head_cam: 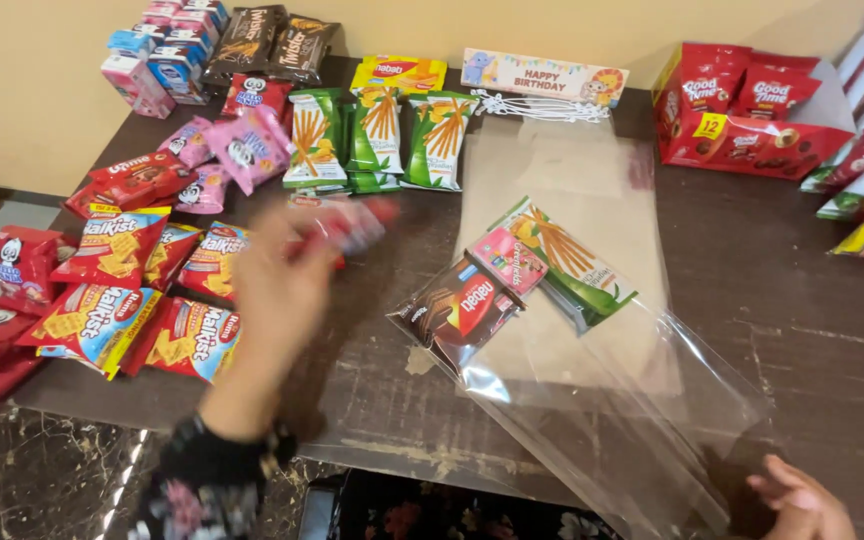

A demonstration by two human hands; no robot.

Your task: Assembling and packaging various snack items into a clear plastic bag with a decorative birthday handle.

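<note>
Head view
Clear bag: a long clear plastic bag (592,330) is lying flat on the dark table (802,300), its open mouth reaching toward the near edge.
Bag contents: three packets are sitting inside it, namely one dark brown wafer packet (457,308), one small pink packet (508,260) and one green biscuit-stick packet (564,262), all bunched at the bag's far closed end and overlapping.
Left hand: the left hand (280,290) is hovering over the table's left half, blurred, fingers curled round a red and white packet (347,226) that is sticking out toward the bag; how tight the grasp is, I cannot tell.
Held packet: it is smeared by motion, red at the ends and pale in the middle, just left of the bag.
Right hand: the right hand (800,500) is resting at the near right edge, fingers loosely bent, touching the bag's mouth; whether it is pinching the film I cannot tell.
Left edge: red cracker packets (122,290), about six, are lying in a heap.
Far edge: three green stick packets (377,135) are standing in a row, beside pink packets (232,150).
Far right corner: an open red cookie box (742,110) is sitting there.
Far middle: a birthday card topper (544,75) is lying flat.
</note>
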